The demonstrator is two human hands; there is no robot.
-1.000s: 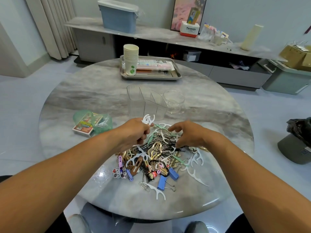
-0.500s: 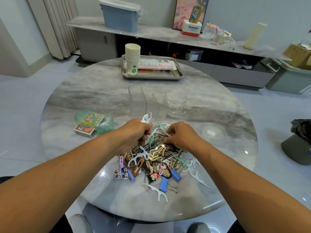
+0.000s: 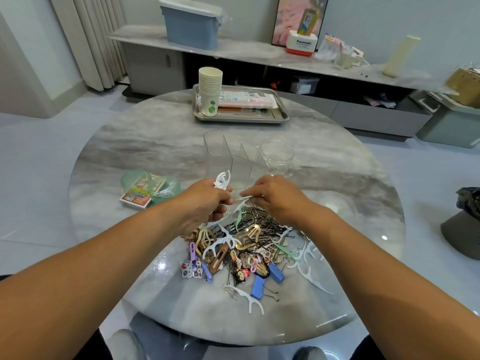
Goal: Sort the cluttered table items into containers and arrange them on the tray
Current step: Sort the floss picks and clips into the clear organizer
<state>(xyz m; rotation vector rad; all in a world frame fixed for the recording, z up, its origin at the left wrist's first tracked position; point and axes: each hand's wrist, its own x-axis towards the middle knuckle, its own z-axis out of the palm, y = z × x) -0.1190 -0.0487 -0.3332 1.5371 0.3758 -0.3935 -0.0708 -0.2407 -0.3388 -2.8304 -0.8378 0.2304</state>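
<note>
A heap of small items (image 3: 244,245) lies on the round marble table: hair clips, black pins, blue binder clips, white and green floss picks. My left hand (image 3: 207,201) grips a bunch of white floss picks (image 3: 222,179) sticking up above its fingers. My right hand (image 3: 272,198) pinches another white floss pick (image 3: 246,197) and holds its tip toward the left hand, just over the far edge of the heap. Behind both hands stand a clear divided container (image 3: 231,157) and a clear round jar (image 3: 276,154). A metal tray (image 3: 281,115) sits at the table's far side.
On the tray stand a stack of paper cups (image 3: 210,92) and flat packets (image 3: 244,98). A green bag with a card box (image 3: 145,190) lies left of my hands. A clear lid (image 3: 337,203) rests to the right. A low cabinet runs along the wall behind.
My right hand has lifted a white floss pick out of the heap and brought it left, close to my left hand. The left hand has stayed in place with its bunch.
</note>
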